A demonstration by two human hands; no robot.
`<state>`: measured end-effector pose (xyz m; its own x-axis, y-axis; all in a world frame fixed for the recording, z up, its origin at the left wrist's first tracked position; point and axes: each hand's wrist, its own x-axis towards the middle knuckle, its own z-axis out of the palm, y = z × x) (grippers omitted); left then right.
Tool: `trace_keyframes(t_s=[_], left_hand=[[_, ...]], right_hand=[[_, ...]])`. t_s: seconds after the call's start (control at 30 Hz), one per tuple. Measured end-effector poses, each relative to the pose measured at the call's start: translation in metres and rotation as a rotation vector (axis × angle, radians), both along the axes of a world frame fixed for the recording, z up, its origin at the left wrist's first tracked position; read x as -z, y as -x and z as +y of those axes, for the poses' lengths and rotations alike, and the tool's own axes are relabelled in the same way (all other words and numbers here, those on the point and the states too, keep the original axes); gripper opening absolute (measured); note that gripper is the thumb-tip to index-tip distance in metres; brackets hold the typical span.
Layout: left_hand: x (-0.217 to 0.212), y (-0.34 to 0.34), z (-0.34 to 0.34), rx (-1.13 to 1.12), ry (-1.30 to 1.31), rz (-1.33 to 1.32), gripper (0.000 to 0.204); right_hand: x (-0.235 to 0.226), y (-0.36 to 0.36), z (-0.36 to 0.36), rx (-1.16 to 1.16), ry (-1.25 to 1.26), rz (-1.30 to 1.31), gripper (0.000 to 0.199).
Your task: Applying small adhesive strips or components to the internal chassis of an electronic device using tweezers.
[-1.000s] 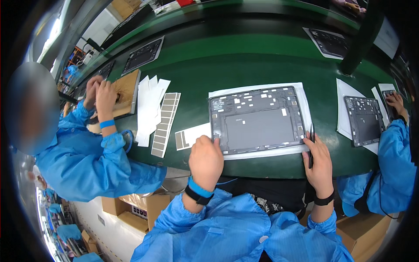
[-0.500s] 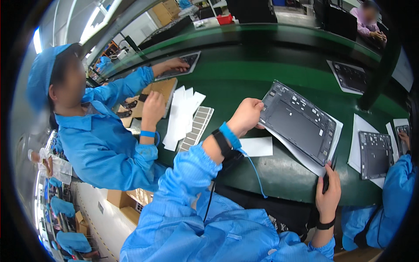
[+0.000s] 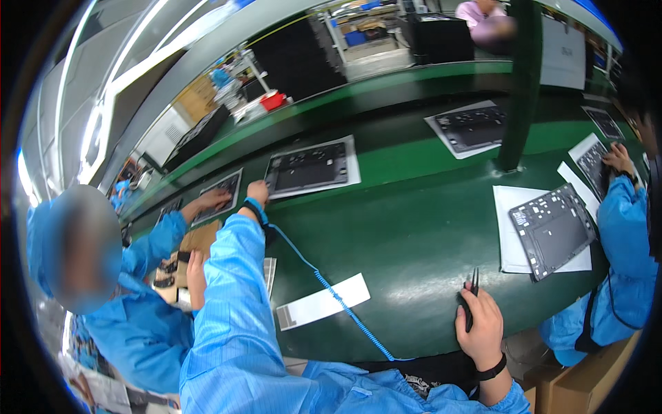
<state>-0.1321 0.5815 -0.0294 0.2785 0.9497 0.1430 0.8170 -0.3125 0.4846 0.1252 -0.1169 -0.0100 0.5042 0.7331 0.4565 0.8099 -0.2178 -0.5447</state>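
Observation:
My left hand [image 3: 257, 192] is stretched far forward, its fingers closed at the near left corner of a dark tablet housing [image 3: 310, 168]. That housing lies on a white sheet on the far green strip of the bench; the exact finger contact is small and partly hidden. Black tweezers [image 3: 472, 295] are held in my right hand [image 3: 480, 326], tips up, above the near edge of the bench. A blue coiled cord [image 3: 321, 279] runs from my left wrist across a white paper strip [image 3: 327, 302] on the green bench [image 3: 407, 234].
A co-worker's hand [image 3: 215, 199] touches another housing on the left. At right, a tilted tablet housing [image 3: 554, 232] rests on white sheets, near another co-worker's hand [image 3: 618, 159]. A green post [image 3: 520, 90] rises from the bench. Another housing [image 3: 471, 129] lies behind it.
My left hand has carried the tablet housing and its white sheet forward and left, down onto the far strip. My right hand has come off the housing, still with the tweezers. The view has turned.

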Motion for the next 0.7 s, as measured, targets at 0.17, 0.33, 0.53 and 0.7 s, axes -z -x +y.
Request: trace_keyframes(t_s=[0.17, 0.33, 0.53, 0.7], left_hand=[[-0.021, -0.156, -0.12, -0.145, -0.657, 0.395, 0.034], [-0.075, -0.328, -0.207, 0.491, 0.446, -0.4, 0.027], [0.001, -0.501, -0.271, 0.269, 0.194, 0.031, 0.039], [-0.03, -0.525, -0.315, 0.38, 0.198, 0.272, 0.038]], right_hand=[[-0.002, -0.007, -0.002, 0.11, 0.081, 0.005, 0.034], [-0.003, -0.013, -0.002, 0.046, 0.078, -0.036, 0.033], [0.003, -0.011, -0.001, 0.018, 0.063, 0.01, 0.034], [-0.001, -0.011, -0.008, 0.037, 0.042, 0.004, 0.033]])
